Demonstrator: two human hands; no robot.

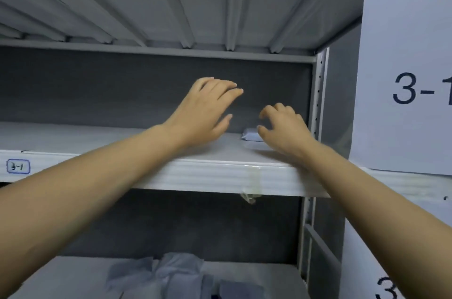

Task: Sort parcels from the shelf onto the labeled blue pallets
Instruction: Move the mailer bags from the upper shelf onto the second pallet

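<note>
neither hand has hold of anything. left hand [208, 110] hovers above the upper shelf [215, 174], fingers stretched forward and loosely spread, nothing under them. right hand [285, 128] is hooked like a claw, fingers bent but parted from the thumb, its tips right at the near end of a small grey-blue parcel [250, 134]. whether the thumb touches the wrapper i cannot tell, but nothing is closed round it. that parcel lies flat, far back on the shelf board, at 9 o'clock of the right hand and 4 o'clock of the left, near the right upright [320, 93]. it is the only parcel showing on this level.

judging from this, the task is partway at most. the level marked by the handwritten 3-1 label [18, 166], at 9 o'clock on the shelf's front edge, has just this one piece to lift out. on the lower shelf, at 6 o'clock of the view, several grey parcels [181, 271] lie in a loose heap, not yet taken. a paper sign [411, 83] reading 3-1 hangs at 3 o'clock. no blue pallets are in view, so how many parcels have reached them cannot be said. this one has yet to be gripped, carried and matched to its pallet.
</note>
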